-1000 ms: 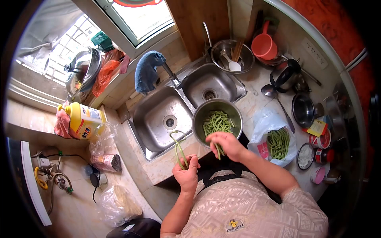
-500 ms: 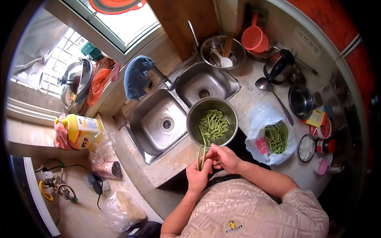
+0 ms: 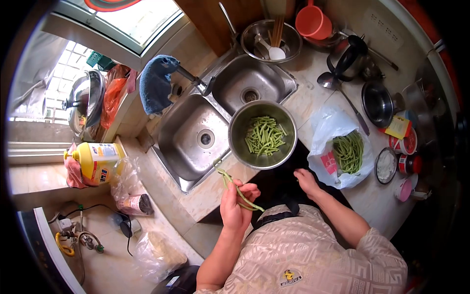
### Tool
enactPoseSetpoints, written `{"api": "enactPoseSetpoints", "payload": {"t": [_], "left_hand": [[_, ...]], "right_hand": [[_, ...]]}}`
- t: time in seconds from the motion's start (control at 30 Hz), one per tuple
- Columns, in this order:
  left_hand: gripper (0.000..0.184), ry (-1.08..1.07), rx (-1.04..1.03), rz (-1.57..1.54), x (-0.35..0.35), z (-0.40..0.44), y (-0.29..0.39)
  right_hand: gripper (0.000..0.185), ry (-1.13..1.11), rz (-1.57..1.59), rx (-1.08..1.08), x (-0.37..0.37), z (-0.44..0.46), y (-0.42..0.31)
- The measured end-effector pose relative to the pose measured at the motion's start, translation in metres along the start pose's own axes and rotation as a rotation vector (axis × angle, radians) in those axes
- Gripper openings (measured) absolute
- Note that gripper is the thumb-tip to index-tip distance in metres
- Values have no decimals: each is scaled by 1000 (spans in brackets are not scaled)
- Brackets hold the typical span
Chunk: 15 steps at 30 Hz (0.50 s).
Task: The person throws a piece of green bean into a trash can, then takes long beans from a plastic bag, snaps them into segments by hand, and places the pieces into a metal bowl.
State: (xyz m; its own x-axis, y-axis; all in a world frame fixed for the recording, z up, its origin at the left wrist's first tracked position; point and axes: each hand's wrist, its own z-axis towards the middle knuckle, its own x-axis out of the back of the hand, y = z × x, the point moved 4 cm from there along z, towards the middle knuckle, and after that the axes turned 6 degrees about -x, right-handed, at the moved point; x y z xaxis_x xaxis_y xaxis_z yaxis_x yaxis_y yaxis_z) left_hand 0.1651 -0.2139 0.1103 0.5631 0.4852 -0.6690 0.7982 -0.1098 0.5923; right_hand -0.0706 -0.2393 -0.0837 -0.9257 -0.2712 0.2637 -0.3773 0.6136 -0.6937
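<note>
In front of me, at the counter's edge beside the sink, is a metal pot [image 3: 233, 147] with short cut pieces of green beans [image 3: 266, 136] on its bottom. My left hand [image 3: 236, 208] is closed around a few long green beans [image 3: 226, 177], whose ends stick out above and below the fingers, left of and nearer than the pot. My right hand [image 3: 307, 183] is apart from it, right of the pot's near side, with fingers drawn together; what they pinch, if anything, is too small to name. Nearby, a white plastic bag [image 3: 320, 134] holds whole long beans [image 3: 348, 153].
A double sink [image 3: 188, 147] lies behind and left of the pot, with a blue cloth [image 3: 155, 88] by its faucet. A metal bowl of utensils [image 3: 252, 36] stands behind. Ladle [image 3: 350, 103], black bowl [image 3: 377, 104] and jars line the right counter; a yellow bottle [image 3: 93, 161] is left.
My hands have moved apart. The left drew back from the pot's rim with the long beans, which now tilt differently; the right moved right toward the bag. The camera view shifted slightly.
</note>
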Motion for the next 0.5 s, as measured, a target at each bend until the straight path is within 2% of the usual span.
{"api": "enactPoseSetpoints", "payload": {"t": [0.03, 0.13, 0.2, 0.27, 0.3, 0.33, 0.4, 0.43, 0.5], "left_hand": [[25, -10, -11, 15, 0, 1, 0], [24, -34, -50, 151, -3, 0, -1], [26, -83, -46, 234, -2, 0, -7], [28, -128, 15, 299, -10, -3, -10], [29, -161, -45, 378, -11, -3, -13], [28, -167, -65, 398, -13, -3, -15], [27, -176, -108, 442, -17, -1, -14], [25, -145, -178, 560, -18, 0, -9], [21, -2, -169, 417, -9, 5, -1]], "right_hand": [[29, 127, -183, 120, -5, 7, 11], [31, -391, 244, -2, -17, -47, -73], [29, -656, 298, 74, -24, -88, -124], [27, -734, 280, 123, -31, -117, -160], [25, -770, 201, 146, -36, -120, -164], [23, -722, 185, 261, -34, -126, -175], [21, -658, 13, 341, -35, -125, -176], [21, -649, -12, 336, -35, -127, -177], [21, -591, -71, 312, -28, -130, -181]]}}
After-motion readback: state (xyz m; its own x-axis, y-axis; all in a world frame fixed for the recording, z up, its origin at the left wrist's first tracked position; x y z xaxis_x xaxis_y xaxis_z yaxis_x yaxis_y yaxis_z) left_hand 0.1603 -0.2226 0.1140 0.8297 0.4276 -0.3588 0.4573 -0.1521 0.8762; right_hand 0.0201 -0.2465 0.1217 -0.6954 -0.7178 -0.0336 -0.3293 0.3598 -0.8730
